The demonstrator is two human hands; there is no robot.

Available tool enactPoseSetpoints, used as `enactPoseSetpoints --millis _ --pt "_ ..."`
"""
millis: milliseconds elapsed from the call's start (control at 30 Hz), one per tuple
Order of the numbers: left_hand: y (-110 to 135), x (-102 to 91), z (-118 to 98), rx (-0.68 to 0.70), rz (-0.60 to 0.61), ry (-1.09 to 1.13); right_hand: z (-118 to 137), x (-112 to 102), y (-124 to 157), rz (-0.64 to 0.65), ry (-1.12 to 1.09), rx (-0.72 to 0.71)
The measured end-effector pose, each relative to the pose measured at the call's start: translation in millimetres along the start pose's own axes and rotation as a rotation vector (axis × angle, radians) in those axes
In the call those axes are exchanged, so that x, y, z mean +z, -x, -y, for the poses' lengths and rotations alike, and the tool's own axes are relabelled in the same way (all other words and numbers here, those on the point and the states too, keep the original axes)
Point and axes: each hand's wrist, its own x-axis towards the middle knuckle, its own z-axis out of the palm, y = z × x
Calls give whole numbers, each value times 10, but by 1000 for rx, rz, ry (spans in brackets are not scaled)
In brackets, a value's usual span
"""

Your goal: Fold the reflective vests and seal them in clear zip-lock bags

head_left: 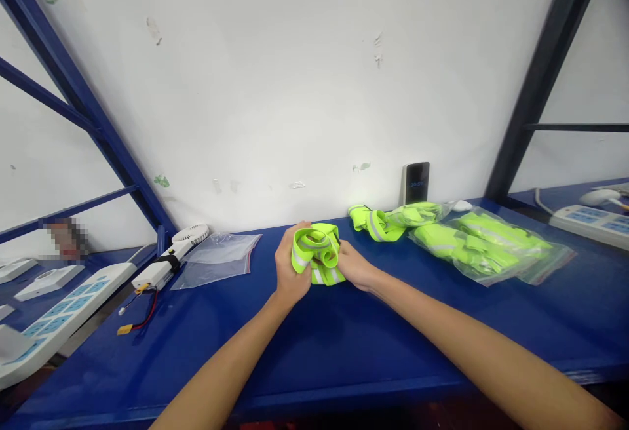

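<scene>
Holding a rolled bundle of neon yellow-green fabric with silvery stripes (319, 253) in both hands

The person's left hand (291, 263) is closed around the left side of the bundle, while the right hand (356, 267) grips its right edge, its fingertips partly hidden by the cloth. The coiled end faces the camera. The bundle is at the middle of the long, glossy blue tabletop (304, 358); whether it touches the surface cannot be told.

To the right, near the off-white wall (295, 89), lies a loose heap of matching striped neon fabric (378, 223). Beside it, more such fabric sits inside clear plastic bags (484, 246), which overlap one another. An upright, pale-sided device with a black screen (417, 183) stands behind the heap.

On the left, flat transparent zip bags (219, 261) lie next to a white handheld fan (194, 234). Red and black wires with a yellow connector (124, 330) lie nearer the table's left edge. Beyond that edge is a long white power strip with blue socket panels (111, 276).
</scene>
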Motion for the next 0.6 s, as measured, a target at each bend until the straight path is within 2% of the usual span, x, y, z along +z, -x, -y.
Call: enactPoseSetpoints --millis 167,233,333,467,600 --pt "87 55 47 168 283 -138 -55 -203 -130 -196 -87 31" --pt "94 51 89 214 358 -189 -56 -244 -154 -230 -132 64" --pt "75 25 126 241 396 -253 -50 -236 -161 -241 -257 151" --pt "38 3 136 184 397 -302 -32 -174 -135 -240 -435 351" --pt "23 -9 214 133 413 -315 66 -152 -73 -158 -603 385"
